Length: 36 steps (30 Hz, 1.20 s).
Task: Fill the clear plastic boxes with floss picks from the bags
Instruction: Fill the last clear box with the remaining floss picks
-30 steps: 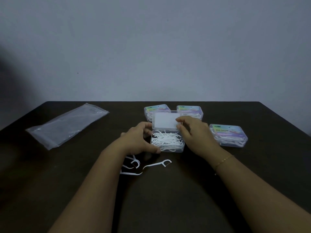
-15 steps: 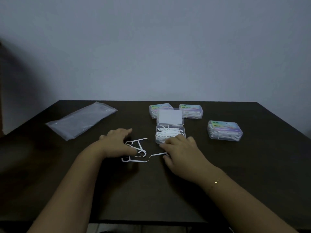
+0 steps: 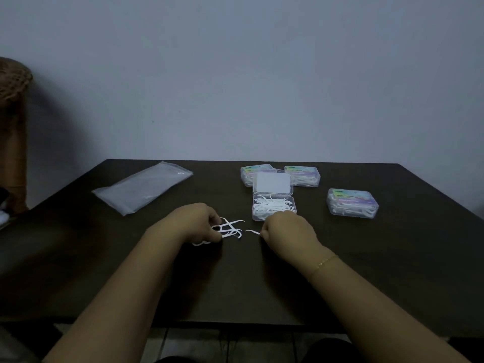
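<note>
An open clear plastic box (image 3: 273,208) with its lid (image 3: 272,183) flipped back holds a heap of white floss picks. In front of it, on the dark table (image 3: 392,258), lie a few loose floss picks (image 3: 231,227). My left hand (image 3: 195,221) curls its fingers round these loose picks. My right hand (image 3: 286,230) pinches a single floss pick (image 3: 252,232) by one end, just in front of the open box.
Three closed, filled boxes stand behind and right: one (image 3: 255,172), one (image 3: 303,175), one (image 3: 352,203). A flat clear plastic bag (image 3: 142,187) lies at the back left. A brown wicker object (image 3: 13,132) stands left of the table.
Both hands left the open box and came down to the loose picks in front of it. The left hand gathered the picks; the right pinched one.
</note>
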Motion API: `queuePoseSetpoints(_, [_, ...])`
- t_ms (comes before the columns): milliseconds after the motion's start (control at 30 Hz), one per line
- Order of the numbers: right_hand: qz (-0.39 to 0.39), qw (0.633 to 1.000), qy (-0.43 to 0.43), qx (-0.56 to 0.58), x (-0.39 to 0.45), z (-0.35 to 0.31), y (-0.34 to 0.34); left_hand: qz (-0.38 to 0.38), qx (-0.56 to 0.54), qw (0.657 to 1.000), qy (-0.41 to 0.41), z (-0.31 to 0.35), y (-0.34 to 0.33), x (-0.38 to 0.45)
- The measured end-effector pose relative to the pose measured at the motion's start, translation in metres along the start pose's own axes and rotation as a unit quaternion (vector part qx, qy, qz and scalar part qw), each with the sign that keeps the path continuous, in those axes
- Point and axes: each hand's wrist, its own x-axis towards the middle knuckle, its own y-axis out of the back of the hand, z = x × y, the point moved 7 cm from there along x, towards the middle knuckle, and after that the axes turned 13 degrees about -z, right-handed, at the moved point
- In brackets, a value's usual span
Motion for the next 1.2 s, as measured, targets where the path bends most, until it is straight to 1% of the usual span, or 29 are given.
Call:
queuePoseSetpoints(133, [-0.003, 0.999, -0.032, 0.007, 0.001, -0.003, -0.003, 0.001, 0.025, 1.000, 0.009, 0.008, 0.005, -0.002])
queuePoseSetpoints(233, [-0.039, 0.996, -0.065, 0.044, 0.003, 0.001, -0.003, 0.001, 0.045, 0.999, 0.011, 0.012, 0.008, -0.003])
queuePoseSetpoints(333, [-0.073, 0.991, -0.083, 0.078, 0.007, 0.004, -0.005, -0.018, 0.038, 0.999, 0.022, 0.013, 0.009, -0.002])
queuePoseSetpoints(400, [-0.077, 0.990, -0.090, 0.080, 0.008, 0.005, -0.007, -0.026, 0.028, 0.999, 0.029, 0.012, 0.010, -0.002])
queuePoseSetpoints(533, [-0.042, 0.992, -0.084, 0.081, 0.005, 0.005, -0.008, -0.033, 0.026, 0.998, 0.043, 0.013, 0.011, 0.001])
queuePoseSetpoints(667, [0.033, 0.994, -0.053, 0.091, -0.004, 0.003, -0.008, -0.047, 0.053, 0.995, 0.069, 0.018, 0.009, 0.006])
queuePoseSetpoints(733, [0.070, 0.994, -0.038, 0.080, -0.010, 0.001, -0.008, -0.019, 0.100, 0.992, 0.073, 0.027, 0.010, 0.005])
queuePoseSetpoints(833, [0.106, 0.992, -0.014, 0.069, -0.014, 0.000, -0.008, 0.044, 0.195, 0.977, 0.071, 0.046, 0.011, 0.001])
queuePoseSetpoints(900, [0.120, 0.990, -0.003, 0.076, -0.014, 0.000, -0.007, 0.061, 0.220, 0.971, 0.075, 0.052, 0.009, 0.001])
queuePoseSetpoints(1033, [0.135, 0.988, 0.008, 0.076, -0.015, 0.002, -0.005, 0.105, 0.213, 0.968, 0.083, 0.052, 0.012, 0.005])
queuePoseSetpoints(1100, [0.138, 0.985, 0.007, 0.102, -0.015, 0.006, -0.003, 0.127, 0.200, 0.968, 0.083, 0.049, 0.010, 0.006])
queuePoseSetpoints(1133, [0.141, 0.983, 0.004, 0.119, -0.015, 0.009, -0.002, 0.148, 0.194, 0.967, 0.076, 0.047, 0.008, 0.007])
queuePoseSetpoints(1200, [0.152, 0.978, -0.007, 0.146, -0.014, 0.018, 0.003, 0.215, 0.169, 0.961, 0.050, 0.042, 0.003, 0.006])
